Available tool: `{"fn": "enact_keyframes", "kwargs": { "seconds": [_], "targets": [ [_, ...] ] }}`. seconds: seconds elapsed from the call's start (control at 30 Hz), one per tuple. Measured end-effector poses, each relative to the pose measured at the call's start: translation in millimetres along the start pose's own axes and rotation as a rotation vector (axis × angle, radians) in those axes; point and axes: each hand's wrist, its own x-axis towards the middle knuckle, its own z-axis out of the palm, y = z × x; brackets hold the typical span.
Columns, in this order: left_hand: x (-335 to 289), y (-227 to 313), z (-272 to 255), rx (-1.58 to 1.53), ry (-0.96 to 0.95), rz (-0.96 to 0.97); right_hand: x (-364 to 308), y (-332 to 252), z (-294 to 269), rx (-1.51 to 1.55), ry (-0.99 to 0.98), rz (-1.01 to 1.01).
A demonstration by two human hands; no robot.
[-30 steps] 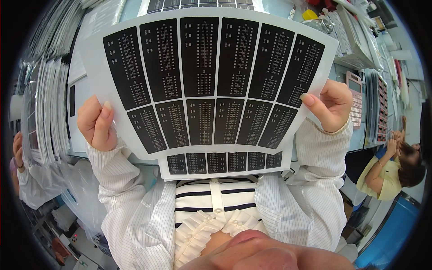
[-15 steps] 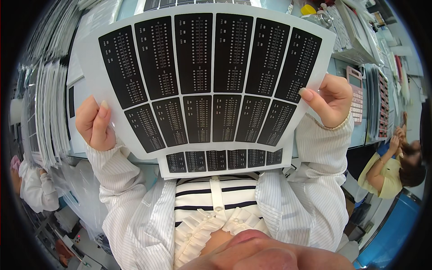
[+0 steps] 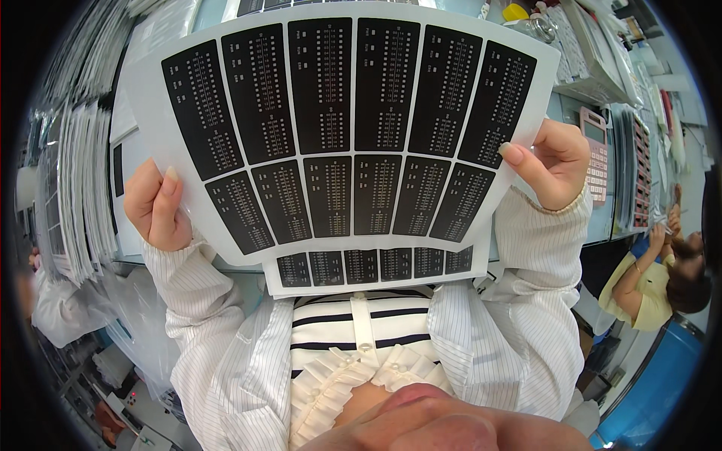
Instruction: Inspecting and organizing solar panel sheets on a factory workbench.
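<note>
A white sheet of black printed labels (image 3: 323,90) is held up in front of me, its labels set in two rows. My left hand (image 3: 158,207) pinches its left edge, thumb on the printed side. At the right edge my right hand (image 3: 553,161) grips the sheet the same way, with the thumb tip near a label's corner. The fingers behind the sheet are hidden. Below it, close to my body, a stack of similar label sheets (image 3: 365,268) shows only one row of black labels. Part of another printed sheet (image 3: 274,6) shows beyond the top edge.
Tall stacks of sheets (image 3: 79,188) stand at the left. A pink calculator (image 3: 594,154) lies right of my right hand, beside upright files (image 3: 623,169). White boxes (image 3: 590,60) and a yellow round object (image 3: 515,12) are at the far right. A person in yellow (image 3: 639,289) sits at the right.
The held sheet has shifted very slightly up and to the left, with both hands still gripping it. At the left, the person in white has moved a little.
</note>
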Motion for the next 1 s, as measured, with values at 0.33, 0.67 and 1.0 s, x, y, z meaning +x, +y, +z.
{"fn": "enact_keyframes", "kwargs": {
  "seconds": [0.33, 0.67, 1.0],
  "targets": [
    [-2.8, 1.7, 4.1, 0.068, 0.029, 0.058, -2.7, -0.5, 0.8, 0.005, -0.001, 0.009],
    [-2.7, -3.0, -2.9, 0.095, -0.007, 0.071, -0.7, -1.6, 1.0, -0.005, 0.009, -0.002],
    [-2.7, -5.0, -2.8, 0.113, 0.021, 0.142, -0.6, -1.4, 5.8, -0.014, 0.111, -0.019]
  ]
}}
